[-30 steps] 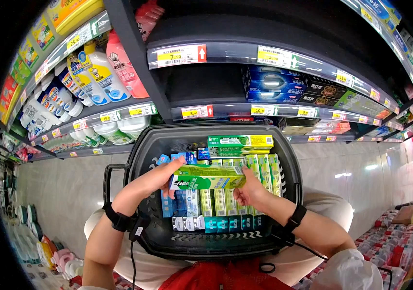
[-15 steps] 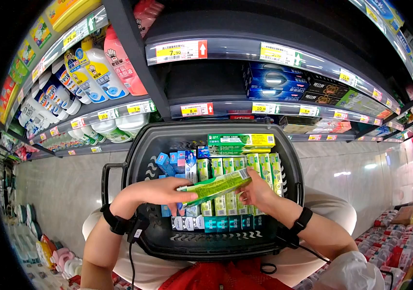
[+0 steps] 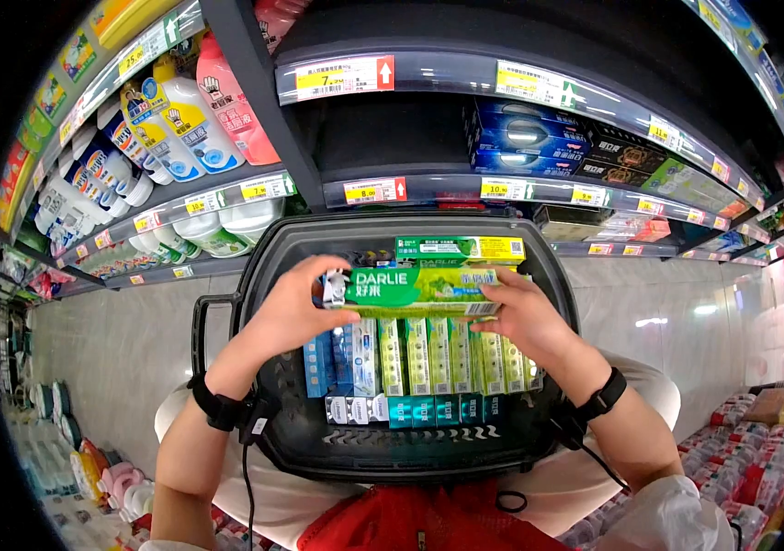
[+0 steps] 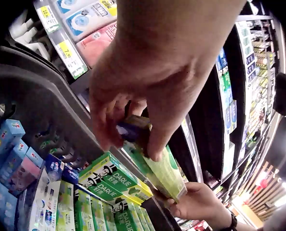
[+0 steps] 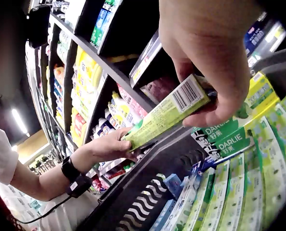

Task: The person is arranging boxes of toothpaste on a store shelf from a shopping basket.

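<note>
A long green and yellow Darlie toothpaste box (image 3: 419,288) is held level above a black shopping basket (image 3: 410,465). My left hand (image 3: 293,308) grips its left end between thumb and fingers. At the other end, beside the barcode, my right hand (image 3: 530,317) pinches the box. Below, the basket holds rows of green toothpaste boxes (image 3: 438,358), blue boxes (image 3: 317,365) at the left and teal boxes (image 3: 423,411) along the front. More Darlie boxes (image 3: 479,248) lie crosswise at the back of the basket; the held box partly hides that area in the head view.
Ahead stands a dark shelf (image 3: 383,151) with price tags and dark blue boxes (image 3: 525,138). Cleaner bottles (image 3: 180,129) fill the shelf at the left. The basket's handle (image 3: 213,335) sticks out to the left. Packaged goods (image 3: 732,450) are stacked at the right.
Both hands have raised the toothpaste box and moved it toward the back of the basket. Tilted half a second ago, it is now level, with the large Darlie lettering facing up.
</note>
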Available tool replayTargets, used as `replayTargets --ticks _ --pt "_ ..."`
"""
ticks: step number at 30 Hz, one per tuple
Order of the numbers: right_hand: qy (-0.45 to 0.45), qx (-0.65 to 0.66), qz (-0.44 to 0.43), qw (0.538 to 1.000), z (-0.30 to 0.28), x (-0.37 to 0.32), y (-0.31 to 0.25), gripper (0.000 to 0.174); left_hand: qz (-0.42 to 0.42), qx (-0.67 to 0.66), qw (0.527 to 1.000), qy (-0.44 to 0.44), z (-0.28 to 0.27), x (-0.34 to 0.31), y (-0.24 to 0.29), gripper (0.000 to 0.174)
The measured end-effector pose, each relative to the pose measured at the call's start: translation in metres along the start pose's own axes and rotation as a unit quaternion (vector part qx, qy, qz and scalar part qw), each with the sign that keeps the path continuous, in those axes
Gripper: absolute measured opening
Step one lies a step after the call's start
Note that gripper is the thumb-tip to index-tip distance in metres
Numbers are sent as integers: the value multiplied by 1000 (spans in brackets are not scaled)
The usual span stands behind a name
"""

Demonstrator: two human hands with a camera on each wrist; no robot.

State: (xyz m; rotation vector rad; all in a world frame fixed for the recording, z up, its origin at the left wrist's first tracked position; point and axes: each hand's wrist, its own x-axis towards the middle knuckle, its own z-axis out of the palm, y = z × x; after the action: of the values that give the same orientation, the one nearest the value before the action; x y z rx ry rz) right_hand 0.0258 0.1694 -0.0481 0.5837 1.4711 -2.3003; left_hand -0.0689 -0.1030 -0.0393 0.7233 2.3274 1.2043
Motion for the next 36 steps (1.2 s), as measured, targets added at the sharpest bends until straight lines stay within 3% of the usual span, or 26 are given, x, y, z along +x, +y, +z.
replayTargets --ticks 2,4,6,14,16,18,36 --pt "9 -10 -28 1000 6 -4 -8 37 1 -19 1000 18 0 1 3 50" --pt "18 -21 -56 998 8 -4 -15 39 -51 -113 991 48 0 3 10 51" --pt "15 -32 -113 993 8 -3 -21 42 -33 -149 987 47 1 2 8 54" --pt "-16 -58 -209 976 10 0 -37 46 -15 -235 969 72 -4 1 10 55" --pt "-17 -53 -210 976 9 1 -36 46 -46 -295 953 55 -3 3 9 50" --pt "2 -100 -202 974 7 0 -34 46 -36 -298 953 47 -2 3 6 47" --pt "11 -58 -186 981 4 -7 -40 44 -72 -312 947 25 0 1 13 33"
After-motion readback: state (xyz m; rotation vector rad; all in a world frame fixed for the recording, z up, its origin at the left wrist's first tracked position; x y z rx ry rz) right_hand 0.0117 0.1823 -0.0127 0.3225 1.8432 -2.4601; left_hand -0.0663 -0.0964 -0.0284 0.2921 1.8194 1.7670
